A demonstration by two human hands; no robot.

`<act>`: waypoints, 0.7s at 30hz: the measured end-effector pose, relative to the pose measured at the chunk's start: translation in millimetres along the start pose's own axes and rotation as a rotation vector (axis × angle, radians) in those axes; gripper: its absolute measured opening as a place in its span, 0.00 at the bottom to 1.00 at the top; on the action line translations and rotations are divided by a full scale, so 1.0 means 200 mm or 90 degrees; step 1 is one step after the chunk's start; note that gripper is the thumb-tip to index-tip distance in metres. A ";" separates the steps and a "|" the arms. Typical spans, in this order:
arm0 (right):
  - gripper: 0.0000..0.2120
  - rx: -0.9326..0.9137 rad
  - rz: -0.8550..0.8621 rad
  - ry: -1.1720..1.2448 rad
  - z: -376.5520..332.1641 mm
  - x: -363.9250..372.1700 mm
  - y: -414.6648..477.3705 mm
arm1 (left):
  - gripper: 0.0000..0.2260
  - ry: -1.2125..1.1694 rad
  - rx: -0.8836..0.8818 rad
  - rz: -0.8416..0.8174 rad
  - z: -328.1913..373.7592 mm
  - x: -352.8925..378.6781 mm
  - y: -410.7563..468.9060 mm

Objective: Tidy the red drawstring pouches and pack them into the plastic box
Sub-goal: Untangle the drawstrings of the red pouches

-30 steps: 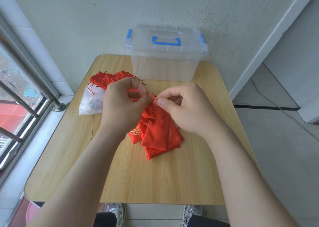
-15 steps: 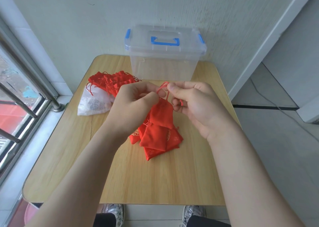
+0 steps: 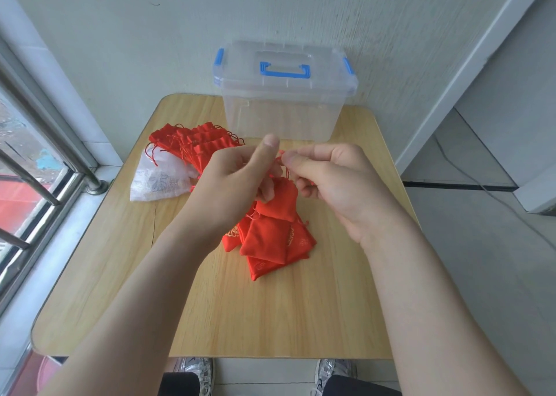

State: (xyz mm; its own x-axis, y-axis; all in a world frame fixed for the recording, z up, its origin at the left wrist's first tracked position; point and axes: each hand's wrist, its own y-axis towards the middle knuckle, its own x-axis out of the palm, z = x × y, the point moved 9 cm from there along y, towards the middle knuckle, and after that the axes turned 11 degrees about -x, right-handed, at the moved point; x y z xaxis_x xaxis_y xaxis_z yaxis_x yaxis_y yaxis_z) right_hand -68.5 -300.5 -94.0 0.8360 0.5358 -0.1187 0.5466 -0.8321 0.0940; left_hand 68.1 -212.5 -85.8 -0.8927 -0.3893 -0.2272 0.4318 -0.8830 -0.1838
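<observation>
Since the earlier frame the hands have parted slightly: left hand (image 3: 240,176) grips the red pouch (image 3: 279,200) at its neck, right hand (image 3: 334,182) pinches its drawstring (image 3: 281,154), above the centre of the table (image 3: 210,305). Step in hand: cinching. Next, likely: stack it, then open the lidded plastic box (image 3: 282,109) at 12 o'clock.

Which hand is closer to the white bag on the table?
The left hand. It holds the red pouch just right of the white bag; the right hand is farther right, beyond the pouch, pinching its drawstring.
</observation>
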 end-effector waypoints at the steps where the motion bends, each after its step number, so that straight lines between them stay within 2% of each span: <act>1: 0.04 -0.008 -0.007 -0.007 0.00 0.00 0.00 | 0.24 0.010 0.019 0.001 0.00 0.00 0.00; 5: 0.04 -0.044 -0.050 -0.076 -0.01 0.02 0.00 | 0.19 0.034 -0.013 0.046 -0.04 -0.02 0.03; 11: 0.09 -0.065 -0.030 -0.268 -0.02 -0.02 0.00 | 0.21 0.002 -0.082 0.155 -0.07 -0.13 0.03; 21: 0.11 -0.028 -0.033 -0.325 -0.01 -0.02 0.01 | 0.19 0.015 -0.046 0.089 -0.09 -0.09 0.06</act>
State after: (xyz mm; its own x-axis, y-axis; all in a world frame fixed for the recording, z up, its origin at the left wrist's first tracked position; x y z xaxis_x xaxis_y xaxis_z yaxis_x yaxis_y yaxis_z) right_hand -70.4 -303.3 -91.0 0.6833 0.4283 -0.5913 0.5974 -0.7936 0.1155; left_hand 91.9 -211.7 -101.0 -0.8202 -0.5003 -0.2774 0.5607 -0.7993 -0.2163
